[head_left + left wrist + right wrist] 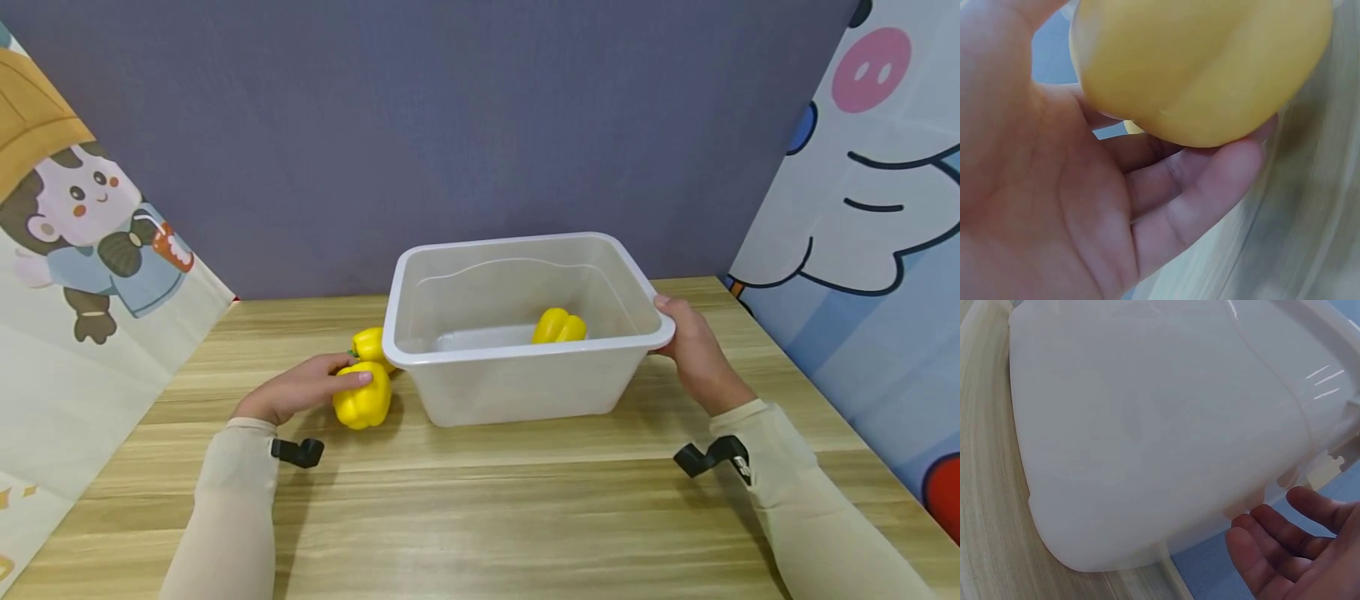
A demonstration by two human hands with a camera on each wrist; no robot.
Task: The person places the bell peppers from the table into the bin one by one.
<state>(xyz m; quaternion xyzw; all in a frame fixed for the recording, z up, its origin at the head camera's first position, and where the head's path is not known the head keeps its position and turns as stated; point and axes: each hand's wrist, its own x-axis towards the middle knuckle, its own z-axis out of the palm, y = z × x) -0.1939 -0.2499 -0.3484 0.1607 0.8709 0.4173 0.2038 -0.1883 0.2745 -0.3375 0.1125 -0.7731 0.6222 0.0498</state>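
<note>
My left hand (311,387) grips a yellow bell pepper (363,398) just left of the white plastic bin (517,383). In the left wrist view, curled fingers (1179,206) support the pepper (1204,69) from one side. Behind it a second yellow bell pepper (371,344) lies on the table against the bin's left end, partly hidden. Inside the bin sits another yellow bell pepper (558,326). My right hand (693,354) holds the bin's right rim, thumb on top and fingers beneath. The right wrist view shows those fingers (1244,550) by the bin's wall (1129,437).
The wood-grain table (480,517) carries all of this. A grey-purple panel (465,133) rises behind the bin, and printed cartoon sheets (97,242) flank the table on both sides. Black wrist mounts (298,452) stick out from both sleeves.
</note>
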